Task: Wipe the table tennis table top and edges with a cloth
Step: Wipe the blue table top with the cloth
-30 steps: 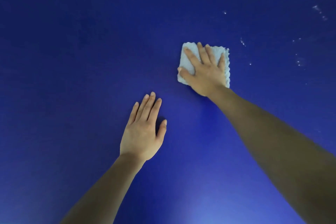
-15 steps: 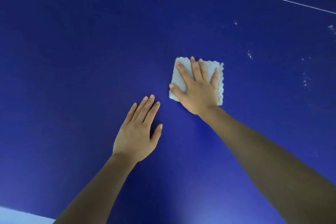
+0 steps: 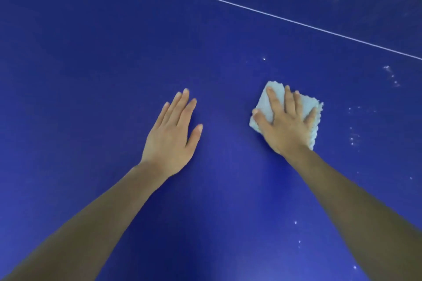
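Observation:
The blue table tennis table top (image 3: 91, 57) fills the head view. A small folded white cloth (image 3: 271, 100) lies flat on it right of centre. My right hand (image 3: 285, 123) presses down on the cloth with fingers spread and straight, covering most of it. My left hand (image 3: 171, 134) rests flat on the bare table top to the left of the cloth, fingers straight and close together.
A thin white line (image 3: 251, 9) runs diagonally across the table top beyond the hands. White specks and smudges (image 3: 352, 137) dot the surface to the right of the cloth and toward the upper right corner.
My right hand has slid the cloth toward me and then to the right. The left hand stays flat on the table. The view has shifted, showing more of the white line.

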